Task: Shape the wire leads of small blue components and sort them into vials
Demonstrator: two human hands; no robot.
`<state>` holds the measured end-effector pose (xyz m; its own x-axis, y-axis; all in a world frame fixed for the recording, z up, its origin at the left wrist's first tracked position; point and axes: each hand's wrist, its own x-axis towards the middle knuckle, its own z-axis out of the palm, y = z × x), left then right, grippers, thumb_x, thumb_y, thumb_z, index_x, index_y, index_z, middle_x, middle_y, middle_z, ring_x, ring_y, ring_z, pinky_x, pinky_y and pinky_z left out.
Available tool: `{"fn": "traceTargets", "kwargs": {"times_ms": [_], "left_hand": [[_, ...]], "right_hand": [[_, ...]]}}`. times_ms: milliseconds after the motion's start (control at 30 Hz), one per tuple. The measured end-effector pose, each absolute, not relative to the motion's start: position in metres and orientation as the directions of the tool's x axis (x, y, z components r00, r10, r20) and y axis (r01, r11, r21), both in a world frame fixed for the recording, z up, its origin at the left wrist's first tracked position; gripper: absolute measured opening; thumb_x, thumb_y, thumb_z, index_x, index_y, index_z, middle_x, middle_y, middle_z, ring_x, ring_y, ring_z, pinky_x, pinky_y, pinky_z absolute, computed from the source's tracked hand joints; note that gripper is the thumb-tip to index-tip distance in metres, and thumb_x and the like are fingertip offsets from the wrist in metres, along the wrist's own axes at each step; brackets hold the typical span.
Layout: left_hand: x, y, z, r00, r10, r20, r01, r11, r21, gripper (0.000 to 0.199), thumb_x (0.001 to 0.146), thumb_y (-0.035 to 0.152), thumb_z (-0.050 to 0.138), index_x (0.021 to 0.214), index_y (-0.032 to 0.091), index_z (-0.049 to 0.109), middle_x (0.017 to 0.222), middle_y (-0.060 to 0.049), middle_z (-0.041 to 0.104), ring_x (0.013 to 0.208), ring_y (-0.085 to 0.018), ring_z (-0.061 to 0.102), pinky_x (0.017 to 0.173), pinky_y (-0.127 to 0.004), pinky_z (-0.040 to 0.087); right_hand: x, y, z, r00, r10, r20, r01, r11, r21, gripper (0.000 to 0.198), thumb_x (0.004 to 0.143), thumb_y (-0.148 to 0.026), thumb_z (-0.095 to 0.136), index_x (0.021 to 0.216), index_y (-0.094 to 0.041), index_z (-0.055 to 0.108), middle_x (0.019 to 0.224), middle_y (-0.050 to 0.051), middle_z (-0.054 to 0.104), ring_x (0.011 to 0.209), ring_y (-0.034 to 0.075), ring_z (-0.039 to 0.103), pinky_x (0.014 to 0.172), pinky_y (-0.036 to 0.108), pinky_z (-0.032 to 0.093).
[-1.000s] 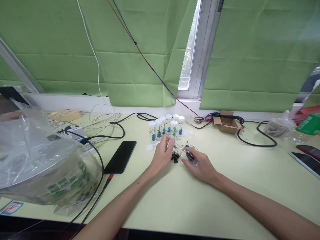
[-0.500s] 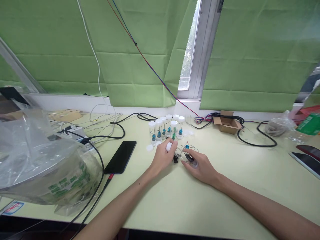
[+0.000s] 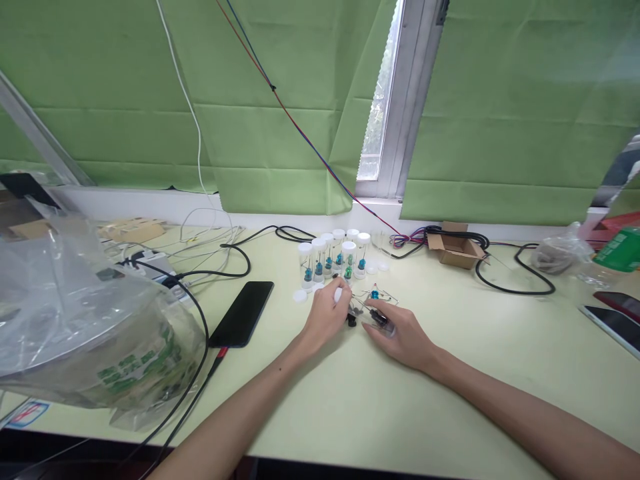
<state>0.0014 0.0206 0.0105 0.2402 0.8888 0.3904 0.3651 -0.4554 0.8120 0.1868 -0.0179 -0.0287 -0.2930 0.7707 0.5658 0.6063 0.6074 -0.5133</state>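
Observation:
My left hand (image 3: 326,310) is closed in a pinch on a white cap (image 3: 339,294), mostly covered by the fingers. Lying on its side, a clear vial (image 3: 386,327) is in the curled fingers of my right hand (image 3: 403,335). Inside the vial is a black part (image 3: 379,317) with thin metal rods pointing toward my left hand. Between the hands sits a small black piece (image 3: 351,321). Just beyond them rests a blue part with wire legs (image 3: 375,293). Several capped vials (image 3: 319,257) holding blue or green parts stand upright behind my left hand.
Loose white caps (image 3: 300,295) lie beside the vials. At the left are a black phone (image 3: 243,313) on a cable and a bulky plastic bag (image 3: 145,353). An open cardboard box (image 3: 455,250) and black cables (image 3: 525,291) lie at the back right, phones (image 3: 613,327) farther right.
My left hand has turned slightly over the white cap, and less of the cap shows now. My right hand keeps its hold on the vial in nearly the same place.

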Motion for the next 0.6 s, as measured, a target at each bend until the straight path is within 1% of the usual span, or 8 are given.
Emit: {"fn": "traceTargets", "kwargs": {"times_ms": [133, 267, 600], "left_hand": [[0.0008, 0.0212, 0.0104, 0.225, 0.881, 0.416, 0.399, -0.472, 0.786, 0.026, 0.092, 0.030, 0.039, 0.068, 0.021, 0.042, 0.059, 0.004, 0.041, 0.056, -0.014, 0.037, 0.056, -0.026, 0.028], [0.0000, 0.0215, 0.0109, 0.228, 0.868, 0.441, 0.430, -0.496, 0.754, 0.028, 0.092, 0.031, 0.039, 0.066, 0.021, 0.038, 0.059, 0.004, 0.038, 0.057, -0.014, 0.036, 0.057, -0.027, 0.027], [-0.0012, 0.0190, 0.0126, 0.256, 0.879, 0.401, 0.513, -0.476, 0.714, 0.026, 0.092, 0.030, 0.035, 0.067, 0.022, 0.038, 0.059, 0.003, 0.040, 0.058, -0.016, 0.038, 0.058, -0.028, 0.027]], "right_hand": [[0.1869, -0.0182, -0.0295, -0.301, 0.765, 0.569, 0.604, 0.615, -0.508, 0.034, 0.088, -0.029, 0.059, 0.120, -0.018, 0.059, 0.096, 0.007, 0.072, 0.073, 0.018, 0.064, 0.070, 0.030, 0.053], [0.1867, -0.0183, -0.0304, -0.299, 0.762, 0.574, 0.610, 0.615, -0.499, 0.034, 0.088, -0.030, 0.059, 0.120, -0.018, 0.060, 0.090, 0.006, 0.071, 0.069, 0.017, 0.062, 0.067, 0.028, 0.052], [0.1874, -0.0185, -0.0307, -0.304, 0.774, 0.556, 0.619, 0.603, -0.502, 0.034, 0.085, -0.024, 0.059, 0.119, -0.018, 0.060, 0.084, 0.003, 0.068, 0.063, 0.014, 0.058, 0.063, 0.026, 0.050]]}}
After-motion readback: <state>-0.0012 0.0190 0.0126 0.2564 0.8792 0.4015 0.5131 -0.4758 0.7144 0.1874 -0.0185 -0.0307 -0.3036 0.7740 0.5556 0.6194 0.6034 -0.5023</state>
